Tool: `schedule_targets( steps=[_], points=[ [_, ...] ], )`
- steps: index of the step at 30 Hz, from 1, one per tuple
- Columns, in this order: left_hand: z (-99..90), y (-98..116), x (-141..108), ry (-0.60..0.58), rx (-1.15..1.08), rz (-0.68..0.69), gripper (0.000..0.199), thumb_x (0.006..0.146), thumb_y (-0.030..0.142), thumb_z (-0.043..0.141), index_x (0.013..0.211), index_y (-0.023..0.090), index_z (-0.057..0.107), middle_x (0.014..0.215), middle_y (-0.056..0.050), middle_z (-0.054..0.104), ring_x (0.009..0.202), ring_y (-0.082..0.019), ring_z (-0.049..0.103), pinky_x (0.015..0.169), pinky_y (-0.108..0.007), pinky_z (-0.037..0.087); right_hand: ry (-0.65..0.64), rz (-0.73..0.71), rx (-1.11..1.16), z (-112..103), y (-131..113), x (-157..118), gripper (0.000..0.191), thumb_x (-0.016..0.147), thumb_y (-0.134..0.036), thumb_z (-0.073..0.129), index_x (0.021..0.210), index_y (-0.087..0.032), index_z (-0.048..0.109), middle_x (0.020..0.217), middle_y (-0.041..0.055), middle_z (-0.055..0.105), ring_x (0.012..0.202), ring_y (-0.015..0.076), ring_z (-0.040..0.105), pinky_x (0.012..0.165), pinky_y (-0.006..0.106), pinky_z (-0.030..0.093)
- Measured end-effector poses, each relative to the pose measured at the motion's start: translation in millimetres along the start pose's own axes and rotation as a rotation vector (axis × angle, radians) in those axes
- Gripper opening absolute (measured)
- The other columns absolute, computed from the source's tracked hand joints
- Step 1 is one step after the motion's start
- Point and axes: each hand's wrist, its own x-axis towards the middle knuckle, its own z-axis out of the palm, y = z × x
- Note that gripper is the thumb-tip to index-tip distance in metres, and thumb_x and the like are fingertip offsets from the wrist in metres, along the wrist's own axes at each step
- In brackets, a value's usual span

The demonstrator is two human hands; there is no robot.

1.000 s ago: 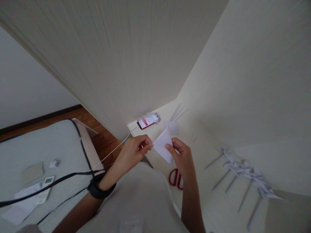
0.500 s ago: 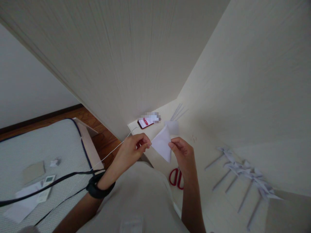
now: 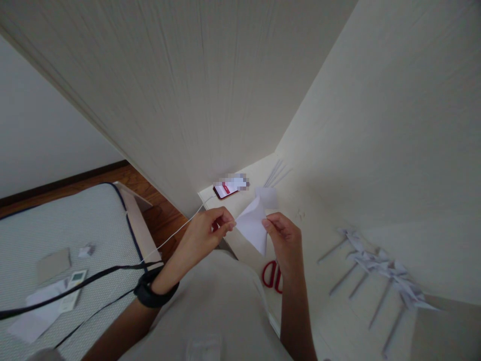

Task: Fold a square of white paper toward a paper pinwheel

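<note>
A folded piece of white paper [image 3: 252, 224] hangs between my two hands above the white tabletop. My left hand [image 3: 214, 228] pinches its left corner between thumb and fingertips. On the opposite side, my right hand [image 3: 283, 235] grips the paper's right edge. Red-handled scissors [image 3: 269, 275] lie on the table below the paper, partly hidden by my right forearm. Just behind the paper is a white sheet [image 3: 267, 197], with thin white sticks [image 3: 276, 174] beyond it.
A lit phone [image 3: 225, 188] with a white cable lies at the table's back left corner. Several folded paper pieces on sticks [image 3: 383, 265] lie at the right. A mattress [image 3: 101, 225] at the left holds a remote [image 3: 74, 291] and papers.
The paper has turned slightly and bowed a little between my hands. Both hands have shifted very slightly to the right, keeping their holds.
</note>
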Motion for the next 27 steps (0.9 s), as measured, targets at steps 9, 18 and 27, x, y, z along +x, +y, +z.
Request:
schedule_targets(
  steps=[9,18,27],
  points=[
    [1.2,3.8,0.7,-0.032,0.077,0.014,0.013,0.080,0.022,0.055,0.070,0.016,0.060,0.064,0.000,0.063,0.058,-0.011,0.055,0.056,-0.020,0.038,-0.104,0.021,0.025,0.0,0.7,2.0,0.019,0.084,-0.036,0.053,0.077,-0.018,0.058,0.074,0.0002,0.060,0.071,0.0123,0.055,0.067,0.023,0.041],
    [1.0,4.6,1.2,-0.076,0.064,0.012,0.014,0.081,0.022,0.054,0.071,0.015,0.060,0.063,0.001,0.062,0.056,-0.010,0.053,0.056,-0.020,0.037,0.002,0.056,0.060,2.5,5.0,2.7,0.019,0.078,-0.035,0.061,0.070,-0.018,0.059,0.067,-0.0008,0.059,0.065,0.0115,0.053,0.062,0.023,0.040],
    [1.5,5.2,1.9,-0.080,0.073,0.015,0.014,0.081,0.022,0.054,0.070,0.015,0.060,0.064,0.002,0.061,0.056,-0.009,0.052,0.056,-0.019,0.036,0.022,0.048,0.057,2.6,3.9,2.5,0.024,0.079,-0.034,0.061,0.064,-0.018,0.050,0.062,-0.0034,0.049,0.060,0.0093,0.045,0.058,0.021,0.035]
  ],
)
